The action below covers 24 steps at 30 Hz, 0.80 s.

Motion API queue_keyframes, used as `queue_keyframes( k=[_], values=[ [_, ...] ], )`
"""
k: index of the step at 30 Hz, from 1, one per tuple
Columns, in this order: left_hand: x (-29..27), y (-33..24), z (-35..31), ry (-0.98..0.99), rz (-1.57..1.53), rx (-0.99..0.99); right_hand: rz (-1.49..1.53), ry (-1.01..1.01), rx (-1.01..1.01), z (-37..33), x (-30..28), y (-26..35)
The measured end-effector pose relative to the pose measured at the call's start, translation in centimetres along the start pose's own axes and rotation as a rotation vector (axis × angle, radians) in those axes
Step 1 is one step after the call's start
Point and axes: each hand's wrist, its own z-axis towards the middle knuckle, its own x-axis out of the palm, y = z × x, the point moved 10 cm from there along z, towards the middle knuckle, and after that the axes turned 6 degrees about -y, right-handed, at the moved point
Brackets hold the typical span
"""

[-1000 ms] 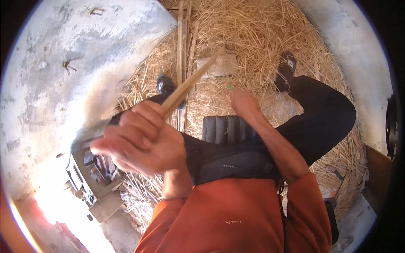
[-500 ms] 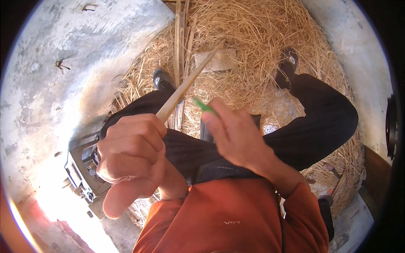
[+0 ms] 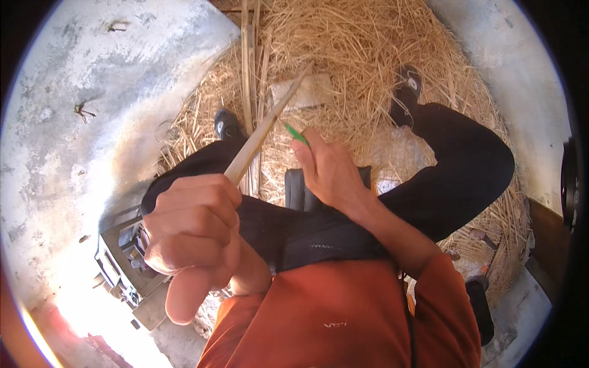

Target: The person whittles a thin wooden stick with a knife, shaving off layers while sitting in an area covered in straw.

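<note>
My left hand [image 3: 193,230] is closed in a fist round the thick end of a tapered, pale wooden stick [image 3: 252,149]. The stick slants up and away to the right, its thin tip pointing toward the straw. Between the thumb and fingers of my right hand [image 3: 331,168] is a small green pointed piece [image 3: 296,133]; its exact kind I cannot make out. That green piece is just right of the stick's middle, with a gap between them.
Straw [image 3: 356,46] covers the floor ahead, with long wooden strips [image 3: 247,67] and a flat pale block [image 3: 310,91] on it. By my left knee stands a box of tools [image 3: 126,260]. Whitewashed walls [image 3: 80,67] rise on both sides. A dark pad [image 3: 294,190] lies between my legs.
My right hand with the green piece has moved slightly up and away from me, and its motion blur is gone. My left hand still grips the stick. The whole view has shifted a little.
</note>
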Motion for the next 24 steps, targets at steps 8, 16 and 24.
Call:
queue_keyframes(
  k=[8,16,24],
  values=[
    [0.0,-0.1,0.1,0.051,-0.015,-0.034,-0.200,0.062,0.213,3.0,1.5,-5.6],
    [-0.1,0.3,0.5,-0.020,-0.039,-0.040,-0.124,0.063,0.251,2.7,2.2,-7.7],
    [-1.0,0.8,0.4,-0.106,-0.064,-0.058,-0.123,0.126,0.216,5.1,4.0,-11.0]
  ],
)
